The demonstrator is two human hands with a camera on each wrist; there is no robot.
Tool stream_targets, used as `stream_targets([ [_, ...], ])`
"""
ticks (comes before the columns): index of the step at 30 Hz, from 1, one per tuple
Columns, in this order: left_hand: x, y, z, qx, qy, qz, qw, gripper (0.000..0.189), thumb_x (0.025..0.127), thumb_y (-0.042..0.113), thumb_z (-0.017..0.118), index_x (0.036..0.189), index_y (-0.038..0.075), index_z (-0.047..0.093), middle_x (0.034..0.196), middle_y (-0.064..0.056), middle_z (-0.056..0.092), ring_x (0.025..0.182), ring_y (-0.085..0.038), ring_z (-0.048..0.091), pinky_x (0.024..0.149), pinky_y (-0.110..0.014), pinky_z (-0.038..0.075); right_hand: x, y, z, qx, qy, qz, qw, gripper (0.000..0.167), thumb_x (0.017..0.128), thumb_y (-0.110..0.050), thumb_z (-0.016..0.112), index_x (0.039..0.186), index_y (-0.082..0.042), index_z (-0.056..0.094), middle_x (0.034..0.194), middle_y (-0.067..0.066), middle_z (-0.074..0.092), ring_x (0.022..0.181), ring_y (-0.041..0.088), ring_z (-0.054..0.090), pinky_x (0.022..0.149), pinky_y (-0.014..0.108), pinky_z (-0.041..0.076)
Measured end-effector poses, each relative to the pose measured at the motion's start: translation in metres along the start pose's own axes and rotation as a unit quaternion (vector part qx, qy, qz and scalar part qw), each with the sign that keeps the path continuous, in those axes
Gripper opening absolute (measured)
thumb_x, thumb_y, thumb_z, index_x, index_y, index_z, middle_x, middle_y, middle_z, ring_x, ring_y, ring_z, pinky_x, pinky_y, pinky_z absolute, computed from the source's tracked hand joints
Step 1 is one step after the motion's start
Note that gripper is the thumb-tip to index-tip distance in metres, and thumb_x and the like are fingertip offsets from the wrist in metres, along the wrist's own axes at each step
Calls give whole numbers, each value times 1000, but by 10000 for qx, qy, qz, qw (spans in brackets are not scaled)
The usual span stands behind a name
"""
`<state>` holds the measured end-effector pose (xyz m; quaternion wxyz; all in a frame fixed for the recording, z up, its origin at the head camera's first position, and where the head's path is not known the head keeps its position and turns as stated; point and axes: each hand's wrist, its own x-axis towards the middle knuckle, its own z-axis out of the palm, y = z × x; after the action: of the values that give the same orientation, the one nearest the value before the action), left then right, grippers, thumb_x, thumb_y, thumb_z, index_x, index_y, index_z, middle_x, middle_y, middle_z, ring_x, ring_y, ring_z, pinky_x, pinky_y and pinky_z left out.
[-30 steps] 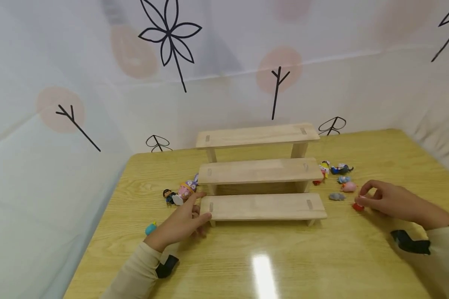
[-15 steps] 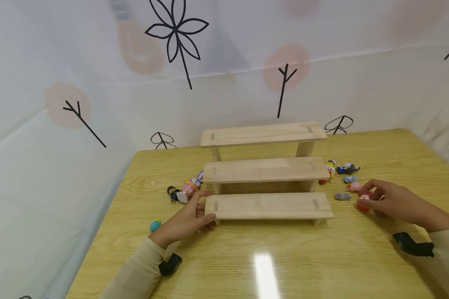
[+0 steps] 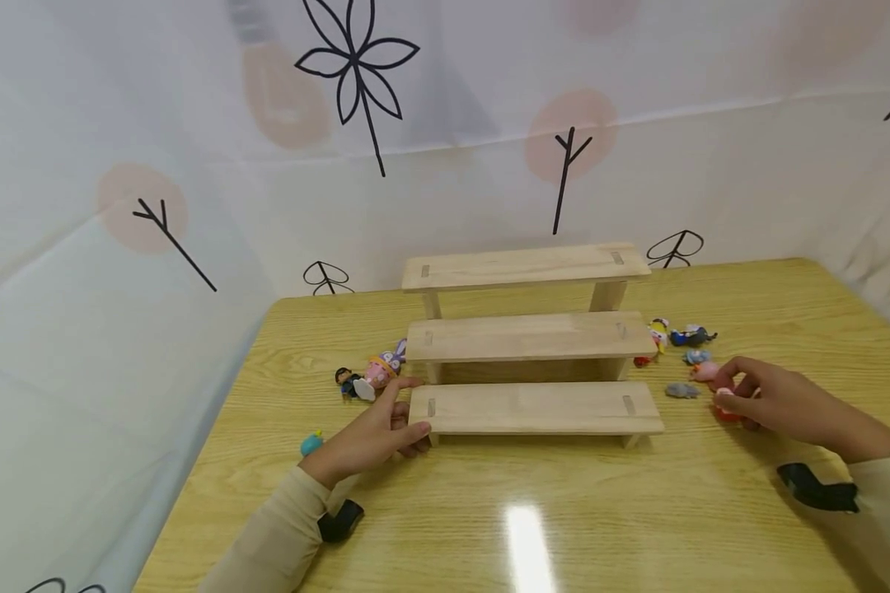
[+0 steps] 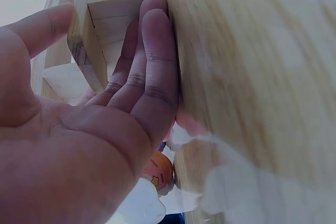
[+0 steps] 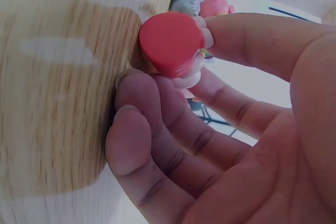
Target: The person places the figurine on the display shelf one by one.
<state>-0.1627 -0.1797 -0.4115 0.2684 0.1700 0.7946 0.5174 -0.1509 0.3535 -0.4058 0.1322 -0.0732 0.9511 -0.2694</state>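
Observation:
A three-tier wooden step shelf (image 3: 534, 408) stands mid-table in the head view. At the left end of its lowest tier, my left hand (image 3: 367, 436) holds on, with the thumb at the front corner and a finger towards the back. In the left wrist view the other fingers (image 4: 157, 61) reach under the board along the table. On the right, my right hand (image 3: 789, 408) pinches a small toy figure (image 3: 727, 405) between thumb and fingers. Its flat round red base (image 5: 170, 43) faces the right wrist camera, with white parts behind it, low over the table.
Right of the shelf lie a grey toy (image 3: 682, 390), a pink toy (image 3: 704, 372), a blue toy (image 3: 696, 357), a dark-blue figure (image 3: 693, 336) and a yellow-haired figure (image 3: 658, 333). Left are a bunny-hatted figure (image 3: 382, 371), a dark-clothed figure (image 3: 347, 382) and a teal toy (image 3: 311, 445).
My right fingers have closed in on the red toy figure, which now tilts slightly in the pinch. The left hand keeps its place on the shelf; the head view has shifted a little.

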Motion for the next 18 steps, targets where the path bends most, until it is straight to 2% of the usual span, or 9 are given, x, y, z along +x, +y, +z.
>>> stream_targets([
  [8,-1,1,0,-49,-28,18,10000,71,102,31,59,156,19,15,111,-16,66,97,-25,71,80,-36,58,0,1,2,-64,47,76,9999,36,99,-20,64,118,3,46,82,2,62,63,5,48,56,24,41],
  [18,0,0,0,-80,-39,37,10000,71,102,31,59,156,19,15,114,-17,67,98,-25,70,81,-36,58,0,1,1,49,9,20,10000,41,99,-11,61,124,6,34,80,2,63,62,4,49,55,25,41],
])
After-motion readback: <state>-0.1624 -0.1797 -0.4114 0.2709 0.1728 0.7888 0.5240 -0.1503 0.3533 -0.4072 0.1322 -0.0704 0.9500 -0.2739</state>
